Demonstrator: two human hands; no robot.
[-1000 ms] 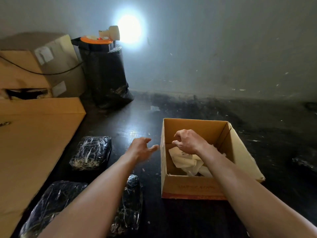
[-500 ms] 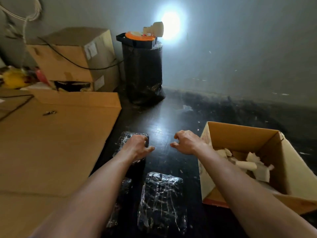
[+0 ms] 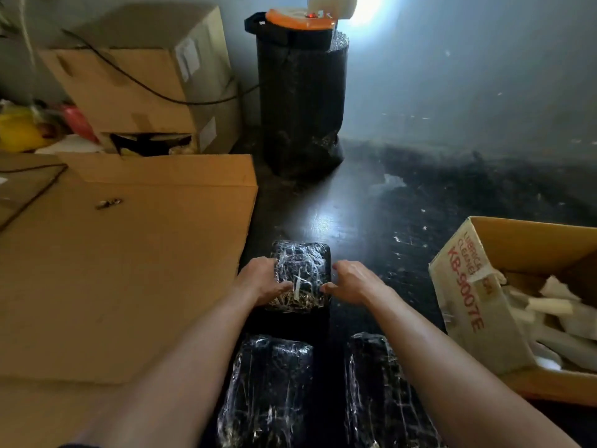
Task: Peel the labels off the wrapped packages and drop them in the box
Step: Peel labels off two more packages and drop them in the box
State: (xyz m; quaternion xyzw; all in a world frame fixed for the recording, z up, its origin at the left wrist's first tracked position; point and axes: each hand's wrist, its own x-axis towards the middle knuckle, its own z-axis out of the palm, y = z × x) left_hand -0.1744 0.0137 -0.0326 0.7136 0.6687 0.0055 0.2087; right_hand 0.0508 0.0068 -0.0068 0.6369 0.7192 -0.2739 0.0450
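Note:
Three black packages wrapped in clear film lie on the dark floor. The far package (image 3: 302, 270) sits between my hands. My left hand (image 3: 260, 281) grips its left edge, thumb laid over the top. On the package's right edge, my right hand (image 3: 353, 279) has its fingers curled at the side and its thumb tip on the near corner. No label shows on the package's top. Two more packages (image 3: 268, 389) (image 3: 376, 392) lie closer, under my forearms. The open cardboard box (image 3: 465, 286) stands at the right, holding crumpled white labels (image 3: 555, 305).
A flat cardboard sheet (image 3: 129, 270) covers the floor at the left. Behind it stand stacked cartons (image 3: 139, 88) with a black cable across them. A black wrapped cylinder (image 3: 302, 101) with an orange lid stands against the wall. Dark floor lies between the packages and the box.
My right hand left the box and swung left to the far package. My left hand reached forward onto that package. The view turned left, so the box now sits at the right edge.

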